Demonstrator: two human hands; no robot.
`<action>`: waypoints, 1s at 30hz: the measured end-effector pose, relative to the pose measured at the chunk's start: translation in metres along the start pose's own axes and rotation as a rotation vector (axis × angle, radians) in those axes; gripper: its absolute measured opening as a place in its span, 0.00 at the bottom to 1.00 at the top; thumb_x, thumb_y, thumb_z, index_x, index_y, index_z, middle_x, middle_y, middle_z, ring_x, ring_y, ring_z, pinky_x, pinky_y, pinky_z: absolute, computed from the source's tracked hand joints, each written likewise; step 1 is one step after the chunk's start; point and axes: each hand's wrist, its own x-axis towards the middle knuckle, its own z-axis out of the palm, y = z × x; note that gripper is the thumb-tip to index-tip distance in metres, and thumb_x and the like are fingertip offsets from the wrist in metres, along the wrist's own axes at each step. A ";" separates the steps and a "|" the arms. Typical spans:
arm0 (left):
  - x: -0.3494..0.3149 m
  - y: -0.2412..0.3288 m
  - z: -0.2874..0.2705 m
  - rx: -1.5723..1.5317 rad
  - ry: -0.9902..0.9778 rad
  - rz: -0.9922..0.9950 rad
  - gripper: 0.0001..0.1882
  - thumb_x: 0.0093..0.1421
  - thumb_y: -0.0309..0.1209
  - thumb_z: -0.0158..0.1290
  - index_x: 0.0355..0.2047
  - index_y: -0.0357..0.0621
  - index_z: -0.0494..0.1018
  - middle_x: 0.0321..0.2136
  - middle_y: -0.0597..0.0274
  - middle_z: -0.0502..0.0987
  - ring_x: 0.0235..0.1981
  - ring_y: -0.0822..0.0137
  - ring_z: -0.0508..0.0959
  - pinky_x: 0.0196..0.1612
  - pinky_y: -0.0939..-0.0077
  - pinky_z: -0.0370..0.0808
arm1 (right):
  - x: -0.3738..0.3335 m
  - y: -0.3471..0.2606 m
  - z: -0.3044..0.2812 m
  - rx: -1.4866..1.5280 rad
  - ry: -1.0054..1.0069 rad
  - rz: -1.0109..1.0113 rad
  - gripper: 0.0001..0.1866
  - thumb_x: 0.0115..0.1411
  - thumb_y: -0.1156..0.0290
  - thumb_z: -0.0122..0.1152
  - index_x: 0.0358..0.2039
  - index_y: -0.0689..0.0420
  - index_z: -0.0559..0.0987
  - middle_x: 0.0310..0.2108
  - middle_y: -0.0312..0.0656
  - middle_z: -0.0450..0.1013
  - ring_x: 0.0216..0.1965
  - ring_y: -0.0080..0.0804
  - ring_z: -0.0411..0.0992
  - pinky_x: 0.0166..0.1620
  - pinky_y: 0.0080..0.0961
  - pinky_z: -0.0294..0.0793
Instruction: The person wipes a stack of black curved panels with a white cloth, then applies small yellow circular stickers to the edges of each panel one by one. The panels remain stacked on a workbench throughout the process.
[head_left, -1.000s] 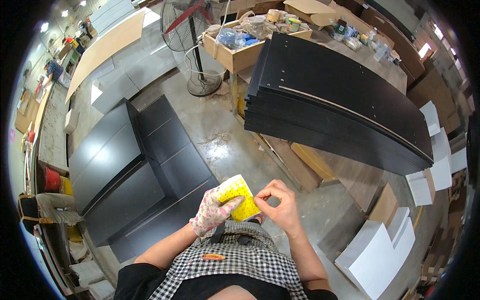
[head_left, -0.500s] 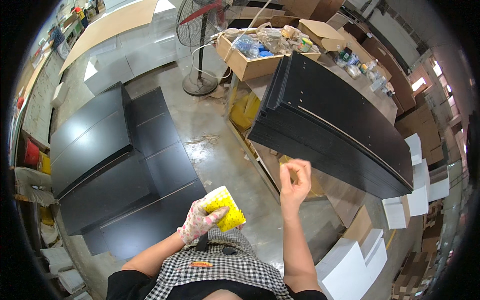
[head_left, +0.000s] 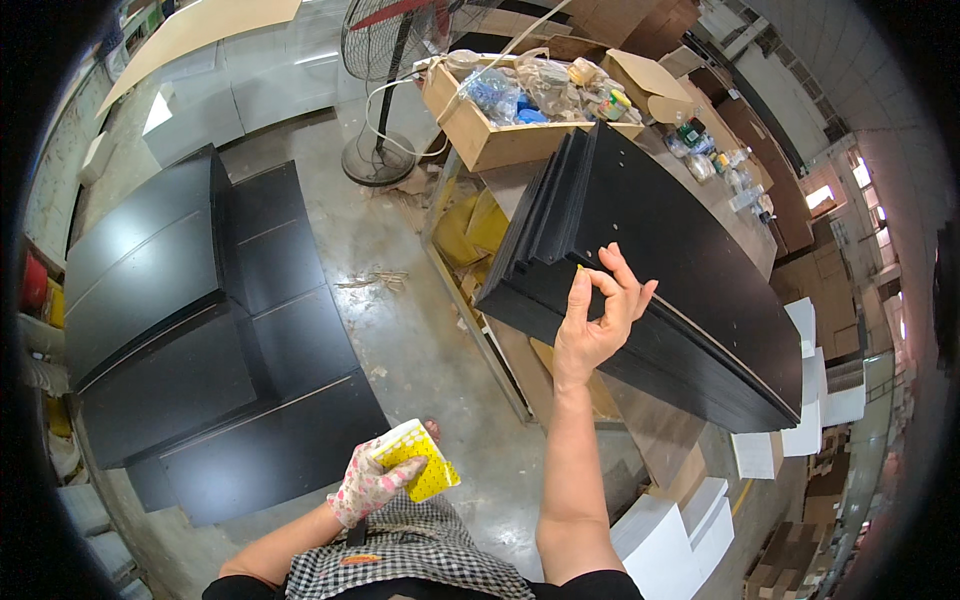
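Pinching a tiny yellow bit [head_left: 579,267] between thumb and forefinger, the person's bare right hand [head_left: 603,320] is raised before the left end of the black board stack [head_left: 700,235], its other 3 fingers loosely spread; I can't tell whether any touch the boards. Well to the left of the stack, and nearer the person, the gloved left hand [head_left: 375,480] is wrapped round a yellow-and-white pad [head_left: 432,480], thumb across its face.

That bit looks easy to lose, I'd say: a slack pinch could drop it among the boards, and if it is sticky it might cling to the skin. The stack's left end is stepped, so a hasty swing could scrape bare knuckles on a corner. The pad's far corner juts free of the glove and could crease if knocked.

For moving, a strip of concrete floor [head_left: 400,335] runs left of the stack, as far as the black panels [head_left: 280,250]. It's tighter behind the stack's left end, where a wooden box [head_left: 510,147] crowds close. White boards [head_left: 655,550] stand on the stack's near side, by the right elbow.
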 end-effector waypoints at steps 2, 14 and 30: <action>0.004 -0.002 0.000 0.016 0.039 0.053 0.12 0.55 0.29 0.58 0.38 0.37 0.74 0.30 0.64 0.78 0.33 0.74 0.77 0.38 0.77 0.74 | -0.002 0.001 0.004 -0.041 0.001 -0.004 0.03 0.54 0.74 0.60 0.26 0.51 0.75 0.43 0.32 0.73 0.52 0.27 0.68 0.66 0.38 0.33; 0.019 -0.015 -0.006 -0.015 0.060 0.018 0.14 0.54 0.30 0.58 0.39 0.37 0.73 0.31 0.64 0.78 0.33 0.75 0.76 0.38 0.77 0.73 | -0.005 0.004 0.012 -0.152 0.066 -0.019 0.02 0.52 0.74 0.63 0.26 0.52 0.77 0.40 0.32 0.74 0.46 0.23 0.70 0.66 0.34 0.38; 0.016 -0.026 -0.010 0.087 0.040 0.038 0.11 0.55 0.28 0.57 0.37 0.37 0.74 0.30 0.64 0.79 0.32 0.76 0.76 0.37 0.78 0.73 | 0.002 -0.006 0.011 -0.197 0.062 -0.016 0.07 0.47 0.76 0.66 0.26 0.53 0.76 0.35 0.34 0.74 0.43 0.28 0.72 0.56 0.31 0.53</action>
